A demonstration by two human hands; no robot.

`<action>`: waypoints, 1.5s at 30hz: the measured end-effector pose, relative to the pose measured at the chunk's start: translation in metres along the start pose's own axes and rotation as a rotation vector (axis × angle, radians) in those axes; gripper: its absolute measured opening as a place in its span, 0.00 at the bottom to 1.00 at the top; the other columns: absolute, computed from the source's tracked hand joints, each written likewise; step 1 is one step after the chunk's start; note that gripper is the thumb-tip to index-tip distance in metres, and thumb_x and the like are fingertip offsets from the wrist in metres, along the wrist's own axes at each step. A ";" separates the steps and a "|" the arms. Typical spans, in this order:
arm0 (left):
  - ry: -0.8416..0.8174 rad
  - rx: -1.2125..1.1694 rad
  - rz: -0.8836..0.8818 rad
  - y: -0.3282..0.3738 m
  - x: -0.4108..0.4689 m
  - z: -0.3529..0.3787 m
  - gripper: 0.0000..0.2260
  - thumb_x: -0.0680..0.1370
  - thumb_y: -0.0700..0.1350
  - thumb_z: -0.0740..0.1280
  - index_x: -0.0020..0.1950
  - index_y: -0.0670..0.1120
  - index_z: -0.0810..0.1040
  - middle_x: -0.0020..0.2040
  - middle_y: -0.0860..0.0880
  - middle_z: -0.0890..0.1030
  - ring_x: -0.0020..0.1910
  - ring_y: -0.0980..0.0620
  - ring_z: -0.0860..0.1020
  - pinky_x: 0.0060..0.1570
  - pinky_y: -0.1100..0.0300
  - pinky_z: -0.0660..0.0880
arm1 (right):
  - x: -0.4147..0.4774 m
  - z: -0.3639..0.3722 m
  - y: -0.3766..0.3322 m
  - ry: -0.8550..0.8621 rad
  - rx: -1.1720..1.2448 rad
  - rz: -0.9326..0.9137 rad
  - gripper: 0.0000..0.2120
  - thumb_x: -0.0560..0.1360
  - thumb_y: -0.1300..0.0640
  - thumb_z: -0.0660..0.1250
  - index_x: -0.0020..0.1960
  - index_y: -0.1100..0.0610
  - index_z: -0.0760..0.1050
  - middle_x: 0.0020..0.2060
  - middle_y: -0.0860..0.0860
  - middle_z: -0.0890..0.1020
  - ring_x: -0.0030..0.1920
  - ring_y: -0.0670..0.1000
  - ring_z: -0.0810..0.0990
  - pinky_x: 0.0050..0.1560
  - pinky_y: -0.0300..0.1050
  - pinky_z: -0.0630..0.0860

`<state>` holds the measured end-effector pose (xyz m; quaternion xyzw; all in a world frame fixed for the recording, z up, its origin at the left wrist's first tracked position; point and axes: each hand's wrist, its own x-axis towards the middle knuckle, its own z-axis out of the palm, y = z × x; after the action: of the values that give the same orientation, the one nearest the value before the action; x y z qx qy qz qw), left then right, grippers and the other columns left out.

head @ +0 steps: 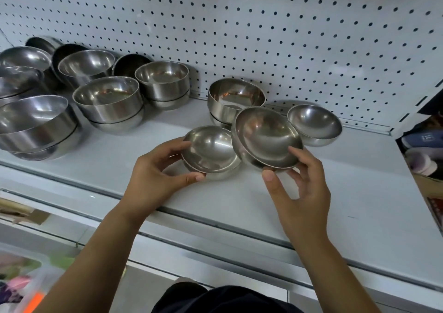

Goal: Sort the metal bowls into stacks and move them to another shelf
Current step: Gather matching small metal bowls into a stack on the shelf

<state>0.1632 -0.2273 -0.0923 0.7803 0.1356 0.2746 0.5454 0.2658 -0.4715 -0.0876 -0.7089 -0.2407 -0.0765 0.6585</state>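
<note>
The tilted shallow bowls (266, 138), just in front of the deep bowl stack (236, 97), are pinched at the rim by the right hand (299, 193). The left hand (155, 176) grips the level pair (211, 152), front-left of that stack. Better to level the tilted ones before nesting.

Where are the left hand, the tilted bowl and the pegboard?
left hand (154, 176): head view, back of the hand.
tilted bowl (266, 136): head view, inner surface.
pegboard (287, 37): head view, bare white panel.
</note>
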 end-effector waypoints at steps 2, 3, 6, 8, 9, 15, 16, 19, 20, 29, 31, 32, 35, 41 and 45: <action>-0.035 -0.003 -0.008 0.000 -0.001 0.000 0.32 0.60 0.45 0.83 0.64 0.52 0.81 0.63 0.56 0.83 0.63 0.53 0.81 0.68 0.54 0.76 | 0.001 0.002 0.001 -0.062 -0.005 -0.030 0.26 0.71 0.42 0.75 0.66 0.42 0.73 0.68 0.45 0.77 0.69 0.52 0.77 0.67 0.41 0.76; -0.046 -0.007 -0.021 0.000 -0.001 0.000 0.35 0.60 0.45 0.83 0.66 0.53 0.80 0.63 0.57 0.83 0.63 0.54 0.81 0.68 0.54 0.75 | 0.002 0.003 0.001 -0.094 -0.012 -0.038 0.26 0.71 0.41 0.75 0.66 0.43 0.73 0.69 0.47 0.77 0.69 0.52 0.77 0.67 0.41 0.76; -0.054 -0.014 -0.085 -0.003 -0.001 0.001 0.45 0.59 0.45 0.83 0.75 0.51 0.72 0.65 0.56 0.82 0.66 0.56 0.79 0.71 0.53 0.73 | 0.009 0.010 -0.001 -0.173 -0.037 -0.062 0.26 0.71 0.41 0.75 0.66 0.43 0.73 0.68 0.48 0.77 0.69 0.50 0.77 0.68 0.42 0.75; -0.063 -0.019 -0.114 -0.003 0.000 -0.001 0.50 0.59 0.48 0.84 0.78 0.48 0.68 0.67 0.55 0.81 0.67 0.56 0.78 0.72 0.51 0.71 | 0.016 0.014 -0.001 -0.224 -0.067 -0.092 0.26 0.71 0.41 0.75 0.66 0.42 0.73 0.69 0.45 0.77 0.69 0.47 0.77 0.68 0.38 0.73; -0.069 -0.013 -0.125 -0.004 0.000 -0.002 0.51 0.59 0.51 0.85 0.79 0.48 0.68 0.68 0.55 0.81 0.68 0.56 0.78 0.73 0.50 0.71 | 0.019 0.015 -0.001 -0.247 -0.084 -0.105 0.26 0.71 0.41 0.75 0.66 0.42 0.73 0.69 0.43 0.76 0.69 0.46 0.76 0.67 0.36 0.73; -0.154 0.072 -0.113 0.001 0.003 -0.005 0.45 0.62 0.47 0.85 0.77 0.47 0.70 0.71 0.54 0.78 0.72 0.56 0.74 0.74 0.48 0.69 | 0.018 0.021 0.008 -0.327 -0.131 -0.083 0.28 0.71 0.37 0.74 0.67 0.44 0.75 0.68 0.38 0.76 0.70 0.42 0.74 0.69 0.36 0.71; -0.155 0.080 -0.104 0.002 0.003 -0.004 0.44 0.63 0.47 0.84 0.77 0.48 0.71 0.71 0.55 0.78 0.71 0.57 0.75 0.74 0.49 0.69 | 0.017 0.021 0.010 -0.336 -0.144 -0.075 0.28 0.70 0.36 0.74 0.67 0.43 0.74 0.68 0.36 0.75 0.71 0.40 0.73 0.69 0.34 0.70; -0.150 0.109 -0.074 0.006 0.001 0.000 0.40 0.65 0.46 0.84 0.75 0.49 0.73 0.68 0.56 0.80 0.70 0.58 0.76 0.73 0.51 0.70 | 0.018 0.021 0.011 -0.363 -0.176 -0.063 0.29 0.70 0.34 0.74 0.68 0.41 0.73 0.66 0.25 0.70 0.70 0.35 0.69 0.67 0.27 0.65; -0.153 0.120 -0.063 0.007 0.000 0.001 0.39 0.65 0.46 0.83 0.74 0.50 0.73 0.68 0.57 0.80 0.69 0.58 0.76 0.73 0.51 0.71 | 0.018 0.022 0.012 -0.377 -0.182 -0.059 0.30 0.70 0.34 0.73 0.69 0.41 0.73 0.66 0.24 0.69 0.71 0.33 0.68 0.67 0.26 0.64; -0.161 0.113 -0.065 0.010 -0.002 0.003 0.36 0.67 0.52 0.82 0.73 0.52 0.75 0.66 0.58 0.81 0.69 0.58 0.76 0.73 0.49 0.71 | 0.018 0.020 0.013 -0.457 -0.190 0.003 0.33 0.72 0.35 0.73 0.74 0.40 0.71 0.77 0.39 0.69 0.77 0.38 0.64 0.77 0.44 0.65; -0.152 0.089 -0.073 0.011 -0.003 0.006 0.39 0.66 0.58 0.82 0.75 0.54 0.72 0.69 0.59 0.78 0.70 0.58 0.74 0.74 0.48 0.69 | 0.019 0.016 0.012 -0.426 -0.149 0.021 0.32 0.74 0.35 0.72 0.75 0.39 0.69 0.77 0.39 0.69 0.76 0.38 0.66 0.76 0.45 0.66; -0.136 0.082 -0.083 0.013 -0.004 0.008 0.44 0.64 0.63 0.80 0.77 0.55 0.69 0.71 0.60 0.76 0.72 0.58 0.73 0.75 0.50 0.68 | 0.020 0.013 0.011 -0.370 -0.122 0.039 0.30 0.75 0.36 0.71 0.75 0.38 0.69 0.75 0.40 0.72 0.74 0.38 0.69 0.74 0.44 0.69; -0.093 0.080 -0.103 0.020 -0.009 0.024 0.54 0.61 0.69 0.79 0.81 0.56 0.60 0.74 0.63 0.70 0.73 0.61 0.69 0.73 0.60 0.67 | 0.032 -0.004 0.010 -0.104 -0.141 0.048 0.27 0.76 0.42 0.72 0.72 0.42 0.70 0.69 0.42 0.75 0.68 0.40 0.75 0.70 0.44 0.74; -0.038 0.110 -0.096 0.020 -0.012 0.043 0.55 0.61 0.58 0.80 0.82 0.56 0.55 0.66 0.70 0.69 0.68 0.62 0.72 0.64 0.69 0.70 | 0.077 -0.035 0.033 0.134 -0.487 0.080 0.30 0.74 0.47 0.77 0.71 0.55 0.72 0.73 0.58 0.66 0.74 0.58 0.63 0.66 0.38 0.64; -0.034 0.128 -0.094 0.019 -0.012 0.040 0.54 0.61 0.59 0.80 0.82 0.55 0.57 0.63 0.73 0.68 0.67 0.61 0.73 0.64 0.67 0.70 | 0.094 -0.037 0.047 0.069 -0.561 0.274 0.35 0.74 0.42 0.76 0.76 0.49 0.67 0.82 0.59 0.48 0.80 0.61 0.48 0.67 0.45 0.62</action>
<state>0.1750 -0.2713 -0.0877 0.8109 0.1801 0.2264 0.5087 0.3762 -0.4855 -0.0853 -0.8857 -0.0900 -0.0743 0.4493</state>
